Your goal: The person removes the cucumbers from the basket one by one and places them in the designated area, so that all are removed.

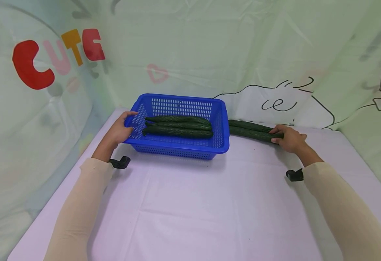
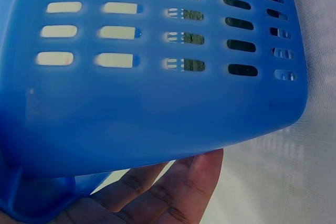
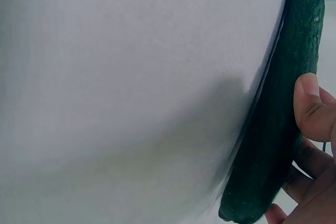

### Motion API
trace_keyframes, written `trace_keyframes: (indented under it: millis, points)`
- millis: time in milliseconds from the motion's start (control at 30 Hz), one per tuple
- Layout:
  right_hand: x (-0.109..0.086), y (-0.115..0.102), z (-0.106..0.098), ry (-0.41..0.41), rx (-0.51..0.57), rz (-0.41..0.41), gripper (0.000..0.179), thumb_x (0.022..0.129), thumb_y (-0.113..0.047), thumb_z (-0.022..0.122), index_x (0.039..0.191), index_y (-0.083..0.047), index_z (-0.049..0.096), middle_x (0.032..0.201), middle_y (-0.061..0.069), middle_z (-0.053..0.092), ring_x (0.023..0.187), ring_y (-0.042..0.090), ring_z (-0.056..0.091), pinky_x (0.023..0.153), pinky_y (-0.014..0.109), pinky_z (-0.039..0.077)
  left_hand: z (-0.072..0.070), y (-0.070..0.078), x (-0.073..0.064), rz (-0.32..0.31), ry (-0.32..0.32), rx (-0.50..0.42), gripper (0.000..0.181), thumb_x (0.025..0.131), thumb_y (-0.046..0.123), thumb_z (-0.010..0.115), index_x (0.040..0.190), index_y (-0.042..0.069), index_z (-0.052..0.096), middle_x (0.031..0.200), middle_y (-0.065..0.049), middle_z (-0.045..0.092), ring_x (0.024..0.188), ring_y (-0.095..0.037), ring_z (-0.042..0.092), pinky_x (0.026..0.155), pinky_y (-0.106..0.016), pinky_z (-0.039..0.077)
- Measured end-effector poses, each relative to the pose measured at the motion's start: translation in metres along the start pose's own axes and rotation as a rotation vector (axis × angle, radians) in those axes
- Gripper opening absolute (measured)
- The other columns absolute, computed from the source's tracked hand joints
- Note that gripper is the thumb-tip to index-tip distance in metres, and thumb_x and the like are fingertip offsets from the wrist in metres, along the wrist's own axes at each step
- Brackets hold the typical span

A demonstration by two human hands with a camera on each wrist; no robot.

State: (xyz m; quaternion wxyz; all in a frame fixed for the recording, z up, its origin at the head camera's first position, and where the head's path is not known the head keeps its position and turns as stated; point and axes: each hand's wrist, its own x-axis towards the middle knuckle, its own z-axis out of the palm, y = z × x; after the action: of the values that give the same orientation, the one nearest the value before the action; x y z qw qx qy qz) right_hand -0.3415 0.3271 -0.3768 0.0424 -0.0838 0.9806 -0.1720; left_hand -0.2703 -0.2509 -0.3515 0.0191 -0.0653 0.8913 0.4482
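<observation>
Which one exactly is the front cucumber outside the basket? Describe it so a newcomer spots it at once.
Find the blue basket on the pale table. Just right of it, the front cucumber, long and dark green, lies beside a rear cucumber, its right end at the right hand. Unlike that neighbour, it lies nearer the viewer, with the hand's thumb against its near side.

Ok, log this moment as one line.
Left hand: holds blue basket | Right hand: grips nearer cucumber outside basket | Farther cucumber: alongside | In basket: three cucumbers
</observation>
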Motion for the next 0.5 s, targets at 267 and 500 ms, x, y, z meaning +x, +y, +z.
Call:
trace_keyframes:
  millis: [267,500]
  points:
    - [-0.0005,-0.0002,0.0000,-0.019,-0.008,0.026,0.032,0.097,-0.015,0.059,0.126,-0.005,0.052,0.133,0.034,0.050,0.122,0.056,0.044,0.093,0.071,0.019,-0.0006,0.0007,-0.0006,0.008,-0.004,0.002,0.064,0.095,0.002,0.039,0.154,0.021,0.028,0.164,-0.021,0.015,0.146,-0.048,0.023,0.112,-0.066,0.026]
    - [-0.0002,-0.0029,-0.0007,-0.027,-0.033,0.021,0.034,0.096,-0.019,0.060,0.127,-0.004,0.053,0.129,0.032,0.055,0.119,0.055,0.047,0.092,0.070,0.019,-0.0008,-0.0009,-0.0007,0.015,0.000,0.001,0.063,0.095,0.001,0.039,0.154,0.021,0.028,0.164,-0.020,0.015,0.147,-0.047,0.022,0.114,-0.067,0.023]
